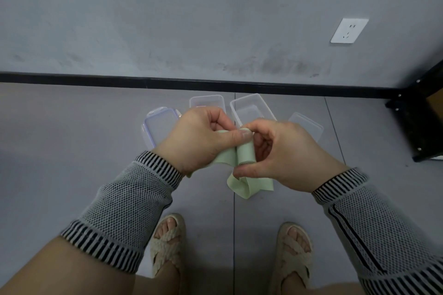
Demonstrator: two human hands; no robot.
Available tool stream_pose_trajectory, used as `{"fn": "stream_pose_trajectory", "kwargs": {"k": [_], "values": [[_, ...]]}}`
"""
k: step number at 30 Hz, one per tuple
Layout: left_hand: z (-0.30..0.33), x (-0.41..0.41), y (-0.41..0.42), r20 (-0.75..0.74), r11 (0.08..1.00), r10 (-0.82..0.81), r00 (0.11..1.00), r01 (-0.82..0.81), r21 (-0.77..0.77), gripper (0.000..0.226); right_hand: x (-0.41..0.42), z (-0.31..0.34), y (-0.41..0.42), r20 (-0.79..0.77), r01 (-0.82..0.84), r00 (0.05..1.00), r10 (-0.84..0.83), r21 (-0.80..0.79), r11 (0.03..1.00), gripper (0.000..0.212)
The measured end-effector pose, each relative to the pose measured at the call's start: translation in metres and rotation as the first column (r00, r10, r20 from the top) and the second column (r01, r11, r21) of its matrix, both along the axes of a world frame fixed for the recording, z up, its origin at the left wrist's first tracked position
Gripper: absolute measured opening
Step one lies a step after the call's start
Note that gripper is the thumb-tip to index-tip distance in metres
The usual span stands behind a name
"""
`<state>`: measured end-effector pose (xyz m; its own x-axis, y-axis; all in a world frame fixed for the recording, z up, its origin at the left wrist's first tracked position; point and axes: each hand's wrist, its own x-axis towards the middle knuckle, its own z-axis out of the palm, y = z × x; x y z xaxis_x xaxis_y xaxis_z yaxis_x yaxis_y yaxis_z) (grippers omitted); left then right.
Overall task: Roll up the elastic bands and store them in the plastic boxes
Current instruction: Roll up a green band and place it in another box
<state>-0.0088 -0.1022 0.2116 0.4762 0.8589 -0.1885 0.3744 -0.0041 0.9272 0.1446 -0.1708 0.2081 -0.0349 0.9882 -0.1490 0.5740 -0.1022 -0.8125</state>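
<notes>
Standing over a grey floor [72, 151], looking down; both hands raised in front, above the boxes.

Left hand [199, 136] curled round a pale green band [244, 151], thumb laid along its top edge, fingers folded behind; right hand [280, 153] pinching the same band, forefinger on the upper end of the small roll, thumb under its lower end; roll upright between the two hands, touching both.

Loose tail of the band hanging below the right hand, looped and folded, dangling above the floor; another stretch running left under the left palm.

Two clear boxes on the floor by the wall, side by side: left box [207, 100] partly hidden behind the left hand, something pinkish faintly seen inside, too blurred to tell; right box [251, 108] open, nothing visible in it.

Lid [158, 127] with bluish clips lying flat left of the boxes, partly behind the left wrist; second lid [309, 127] flat to the right of the right box.

Knitted striped sleeves [129, 203] on both forearms; woven sandals [167, 242] on both feet at the bottom; white socket [348, 30] on the wall [167, 19]; black skirting [96, 78] along the wall's foot; black frame [417, 122] at the right edge.
</notes>
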Motion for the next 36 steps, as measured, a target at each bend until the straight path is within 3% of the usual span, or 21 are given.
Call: {"fn": "stream_pose_trajectory", "kwargs": {"k": [5, 11, 18, 22, 27, 31, 36], "values": [[-0.001, 0.001, 0.002, 0.069, 0.998, 0.054, 0.996, -0.051, -0.037, 0.021, -0.004, -0.006, 0.001, -0.031, 0.058, 0.998, -0.056, 0.079, 0.995, 0.058], [0.004, -0.006, 0.006, 0.24, 0.973, 0.167, 0.956, -0.12, -0.199, 0.015, -0.012, -0.004, 0.004, -0.356, 0.15, 0.927, -0.117, 0.067, 0.986, 0.077], [0.004, -0.004, 0.004, 0.317, 0.96, 0.141, 0.938, -0.05, -0.277, 0.017, -0.017, 0.002, 0.004, -0.525, 0.127, 0.845, -0.1, 0.016, 0.992, 0.063], [0.002, -0.005, 0.006, 0.247, 0.971, 0.091, 0.965, -0.031, -0.236, 0.015, -0.012, 0.002, 0.003, -0.512, 0.098, 0.855, -0.082, 0.004, 0.995, 0.052], [-0.001, -0.008, 0.007, 0.143, 0.978, -0.003, 0.99, 0.034, -0.207, 0.045, -0.008, 0.004, 0.001, -0.493, 0.057, 0.869, -0.044, 0.011, 0.998, 0.05], [-0.001, -0.009, 0.009, 0.087, 0.989, 0.011, 0.996, 0.002, -0.146, 0.025, -0.004, 0.005, 0.001, -0.515, 0.044, 0.857, -0.04, -0.005, 0.999, 0.049], [0.0, -0.012, 0.008, 0.149, 0.986, -0.022, 0.989, 0.046, -0.158, 0.012, 0.0, 0.006, 0.001, -0.515, 0.031, 0.857, -0.027, -0.002, 1.0, 0.051]]}}
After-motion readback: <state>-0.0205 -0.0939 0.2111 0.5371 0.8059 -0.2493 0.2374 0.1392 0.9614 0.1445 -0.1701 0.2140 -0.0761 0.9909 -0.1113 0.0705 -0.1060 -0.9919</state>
